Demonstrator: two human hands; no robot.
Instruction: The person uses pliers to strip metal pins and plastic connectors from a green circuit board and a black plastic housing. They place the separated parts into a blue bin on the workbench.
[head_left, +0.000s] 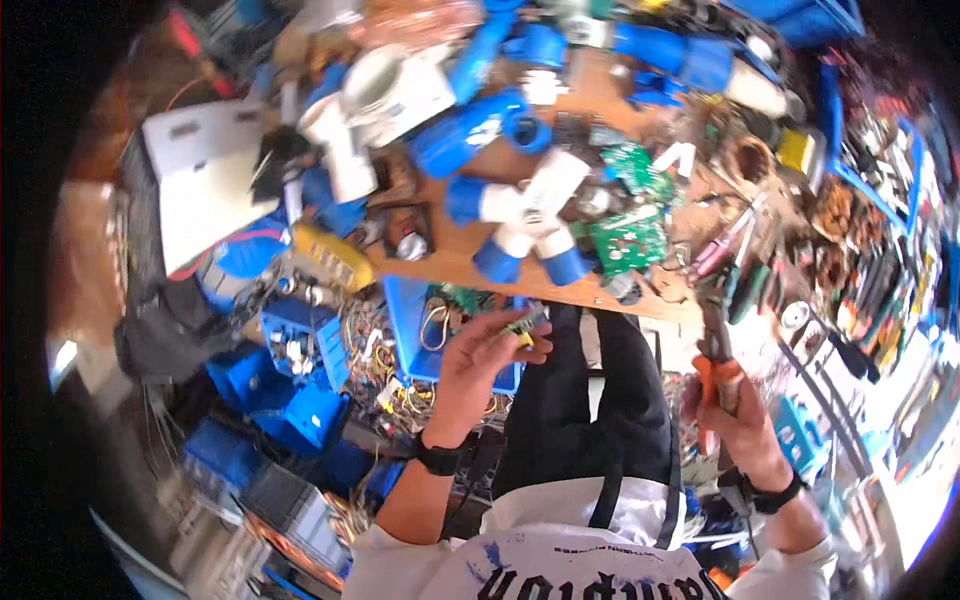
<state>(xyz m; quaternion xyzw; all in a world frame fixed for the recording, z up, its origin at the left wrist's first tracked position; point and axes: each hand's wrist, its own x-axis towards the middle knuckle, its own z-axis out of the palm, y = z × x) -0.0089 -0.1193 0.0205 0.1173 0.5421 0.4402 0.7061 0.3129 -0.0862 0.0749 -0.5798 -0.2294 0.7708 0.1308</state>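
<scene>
Orange-handled metal pliers (713,369) in right fingers (752,405), glossy blue cylinder (463,138) beyond

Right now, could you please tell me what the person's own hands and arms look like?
The left hand and right hand are ungloved. Each arm carries a dark band: a black left wristband and a black right wristband, finer details blurred. The shirt sleeves are white and short.

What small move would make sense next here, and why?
Probably bring the orange-handled pliers across toward the small part: the left hand holds that part up, while the right hand grips the pliers well apart from it.
</scene>
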